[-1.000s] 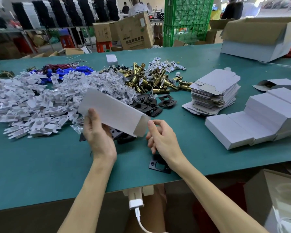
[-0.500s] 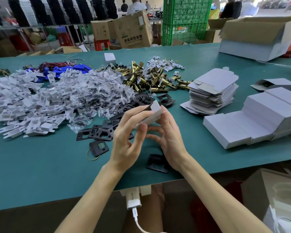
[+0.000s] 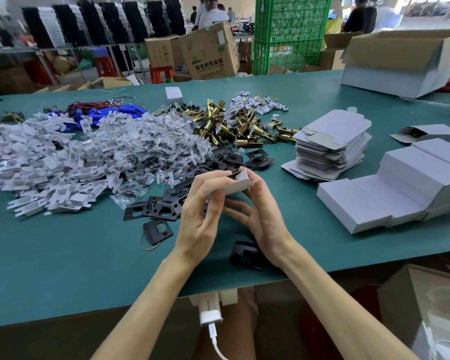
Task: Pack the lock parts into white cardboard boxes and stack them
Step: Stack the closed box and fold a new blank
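Small white box (image 3: 240,183), centre, above green table (image 3: 63,255): pinched between left hand (image 3: 199,219) and right hand (image 3: 261,219), fingertips clamped on it. Closed boxes (image 3: 400,183) at 3 o'clock; black plates (image 3: 151,210) at 9 o'clock.

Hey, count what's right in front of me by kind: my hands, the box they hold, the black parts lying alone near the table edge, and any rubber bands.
Hands: 2 (left hand, right hand)
White box, held by both hands: 1
Black parts lying alone: 2
Yellow rubber band: 1
Total: 6
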### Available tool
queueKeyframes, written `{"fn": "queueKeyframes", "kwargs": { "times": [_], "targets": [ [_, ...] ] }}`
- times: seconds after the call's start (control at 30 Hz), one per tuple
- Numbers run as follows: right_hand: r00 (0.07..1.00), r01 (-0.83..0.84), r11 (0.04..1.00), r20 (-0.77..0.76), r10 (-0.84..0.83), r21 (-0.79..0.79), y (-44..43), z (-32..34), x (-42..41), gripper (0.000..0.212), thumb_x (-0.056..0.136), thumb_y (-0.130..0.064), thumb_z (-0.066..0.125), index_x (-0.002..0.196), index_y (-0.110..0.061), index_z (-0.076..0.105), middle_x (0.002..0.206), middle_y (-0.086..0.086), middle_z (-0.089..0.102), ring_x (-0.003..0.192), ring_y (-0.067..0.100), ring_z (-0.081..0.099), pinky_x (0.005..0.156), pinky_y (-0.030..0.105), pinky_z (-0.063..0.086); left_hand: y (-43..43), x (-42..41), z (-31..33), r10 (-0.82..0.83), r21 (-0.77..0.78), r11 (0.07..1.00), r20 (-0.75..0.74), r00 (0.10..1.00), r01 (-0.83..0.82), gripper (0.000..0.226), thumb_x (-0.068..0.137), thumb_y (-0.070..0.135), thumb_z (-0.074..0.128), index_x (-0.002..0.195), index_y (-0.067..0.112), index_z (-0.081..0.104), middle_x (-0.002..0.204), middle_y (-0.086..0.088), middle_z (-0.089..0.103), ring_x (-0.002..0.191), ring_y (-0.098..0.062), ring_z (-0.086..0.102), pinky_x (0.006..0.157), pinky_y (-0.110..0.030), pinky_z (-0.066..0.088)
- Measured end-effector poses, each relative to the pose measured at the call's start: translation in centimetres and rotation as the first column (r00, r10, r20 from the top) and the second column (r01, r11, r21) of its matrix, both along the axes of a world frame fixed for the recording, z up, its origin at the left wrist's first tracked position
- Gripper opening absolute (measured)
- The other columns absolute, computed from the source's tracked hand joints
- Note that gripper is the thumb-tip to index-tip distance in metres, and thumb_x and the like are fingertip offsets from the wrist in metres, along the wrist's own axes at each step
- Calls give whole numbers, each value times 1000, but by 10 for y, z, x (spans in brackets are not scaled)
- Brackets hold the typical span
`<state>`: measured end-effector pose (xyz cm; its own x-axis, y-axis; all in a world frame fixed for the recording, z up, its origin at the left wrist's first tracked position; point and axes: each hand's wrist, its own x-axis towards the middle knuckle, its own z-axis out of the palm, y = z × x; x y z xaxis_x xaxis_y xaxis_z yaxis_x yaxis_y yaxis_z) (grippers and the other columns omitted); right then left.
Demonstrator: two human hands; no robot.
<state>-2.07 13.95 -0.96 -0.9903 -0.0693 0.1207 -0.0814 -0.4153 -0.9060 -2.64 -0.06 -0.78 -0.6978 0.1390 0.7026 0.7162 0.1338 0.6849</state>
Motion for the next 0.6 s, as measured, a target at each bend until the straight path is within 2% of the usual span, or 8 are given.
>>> {"fn": "queueKeyframes", "kwargs": {
  "times": [0.1, 0.2, 0.27, 0.33, 0.37, 0.47, 0.53, 0.6],
  "targets": [
    [999, -32, 999, 3, 32, -15, 0, -1, 0, 96, 69, -73, 76, 145, -24, 45, 139, 15, 59, 116, 39, 67, 102, 49, 54, -2, 2, 1, -6, 42, 999, 66, 998, 4, 29, 111, 23, 42, 126, 9, 62, 126, -5, 64, 119, -26, 62, 98, -32, 46],
    [998, -59, 998, 7, 59, -13, 0, -1, 0, 101, 64, -73, 80, 143, -22, 43, 140, 22, 56, 117, 39, 67, 103, 45, 54, -2, 4, 0, -34, 84, 996, 145, 989, 22, 26, 110, 15, 42, 127, 6, 59, 124, 1, 66, 111, -16, 64, 91, -23, 48],
    [997, -70, 997, 12, 70, -22, 0, -1, 0, 101, 64, -70, 82, 143, -21, 43, 142, 25, 53, 118, 38, 67, 102, 42, 54, -2, 4, 0, -30, 106, 994, 172, 985, 12, 28, 110, 18, 41, 125, 5, 60, 125, -1, 66, 113, -20, 64, 92, -33, 51],
    [997, -79, 996, 6, 79, -38, 0, -1, -1, 98, 64, -66, 85, 142, -24, 44, 142, 25, 52, 119, 38, 66, 102, 40, 55, -3, 3, 0, -28, 130, 991, 211, 977, 0, 33, 110, 28, 40, 125, 8, 62, 128, 0, 67, 119, -25, 63, 97, -47, 51],
    [997, -76, 996, -2, 76, -43, -1, -1, -1, 95, 64, -65, 86, 140, -26, 46, 142, 25, 51, 120, 37, 65, 101, 40, 55, -3, 2, 0, -41, 152, 988, 238, 970, 4, 33, 110, 29, 40, 124, 10, 62, 132, 1, 66, 124, -26, 62, 100, -50, 51],
    [998, -56, 997, -40, 54, -49, -1, -2, -2, 82, 67, -61, 86, 133, -29, 50, 146, 22, 47, 125, 30, 63, 100, 37, 55, -3, 0, -1, -110, 249, 968, 318, 942, 29, 27, 108, 26, 44, 123, 10, 60, 142, 4, 62, 134, -24, 58, 101, -41, 54],
    [998, -49, 997, -40, 47, -58, 0, -2, -1, 70, 72, -59, 83, 127, -29, 53, 146, 20, 48, 126, 29, 62, 99, 37, 55, -4, -2, 0, -153, 324, 946, 362, 919, 30, 28, 105, 26, 49, 127, 11, 55, 145, 6, 60, 132, -20, 60, 91, -32, 57],
    [1000, -11, 997, -11, 11, -79, 0, -2, -2, 54, 79, -54, 79, 120, -28, 55, 144, 22, 51, 123, 29, 63, 96, 37, 56, -5, -4, 0, -191, 395, 919, 425, 885, 8, 38, 101, 28, 56, 136, 15, 51, 143, 6, 61, 127, -18, 62, 85, -31, 57]
  ]
}}
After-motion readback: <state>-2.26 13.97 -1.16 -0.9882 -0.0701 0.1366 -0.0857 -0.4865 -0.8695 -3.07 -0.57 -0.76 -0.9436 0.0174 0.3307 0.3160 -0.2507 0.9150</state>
